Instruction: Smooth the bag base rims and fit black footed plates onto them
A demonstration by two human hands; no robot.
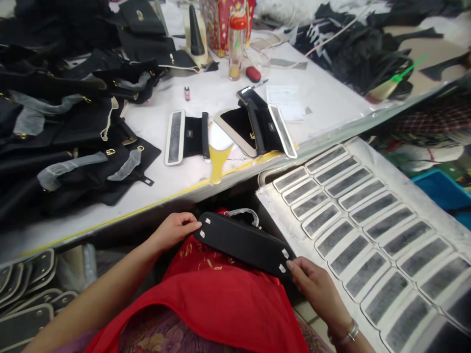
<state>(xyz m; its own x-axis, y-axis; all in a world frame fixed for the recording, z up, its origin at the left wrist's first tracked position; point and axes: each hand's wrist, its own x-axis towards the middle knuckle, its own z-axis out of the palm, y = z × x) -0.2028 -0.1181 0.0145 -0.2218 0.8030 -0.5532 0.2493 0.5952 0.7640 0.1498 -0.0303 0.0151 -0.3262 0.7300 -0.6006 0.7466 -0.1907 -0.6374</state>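
A black handbag (243, 243) lies across my lap with its long rounded base facing up. Small white patches sit in pairs near both ends of that base. My left hand (178, 231) pinches the left end between thumb and fingers. At the opposite end, my right hand (312, 282) grips the edge with the thumb on top. Behind the base a plastic-wrapped handle (245, 212) shows; the rest of the bag is mostly hidden. Under it is a red apron (221, 304).
Black bags with wrapped handles (81, 162) pile up on the left of the white table (147, 223). Open black panels (193, 135) and a yellow scraper (220, 164) lie near its edge. At right, a board (270, 208) carries rows of grey-and-white oval pieces.
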